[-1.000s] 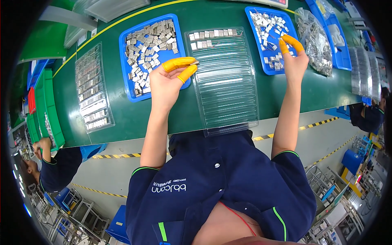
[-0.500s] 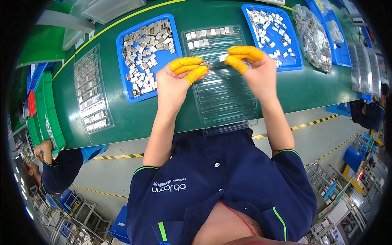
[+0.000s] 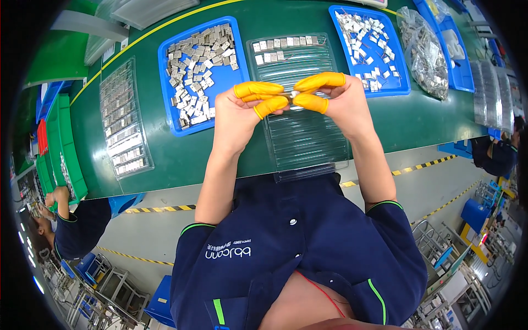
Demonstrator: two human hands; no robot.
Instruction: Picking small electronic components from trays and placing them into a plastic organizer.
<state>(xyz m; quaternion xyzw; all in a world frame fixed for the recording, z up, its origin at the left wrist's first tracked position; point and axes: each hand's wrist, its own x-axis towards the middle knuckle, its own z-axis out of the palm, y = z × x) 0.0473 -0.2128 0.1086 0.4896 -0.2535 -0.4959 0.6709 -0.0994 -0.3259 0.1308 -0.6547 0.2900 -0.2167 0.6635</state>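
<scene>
Above a clear ribbed plastic tray (image 3: 306,140), my two hands meet fingertip to fingertip, all in yellow finger cots. My left hand (image 3: 237,116) pinches a small grey metal piece (image 3: 287,95), mostly hidden by its fingertips. Between the thumb and fingers of my right hand (image 3: 347,104) is a small white connector (image 3: 294,94), touching or nearly touching the metal piece; I cannot tell whether they are joined. The ribbed tray carries a row of small white-and-metal parts (image 3: 289,42) at its far end and a shorter row below.
A blue tray (image 3: 166,94) of metal pieces stands left, another blue tray (image 3: 406,85) of white connectors right. Beside that lies a clear bag (image 3: 422,55) of parts. A filled clear tray (image 3: 124,118) lies further left. A co-worker's hand (image 3: 60,195) is at a green bin (image 3: 71,159).
My right hand has moved left and slightly down, and my left hand a little right, bringing the white connector up to the metal piece. The gap between my fingertips has closed.
</scene>
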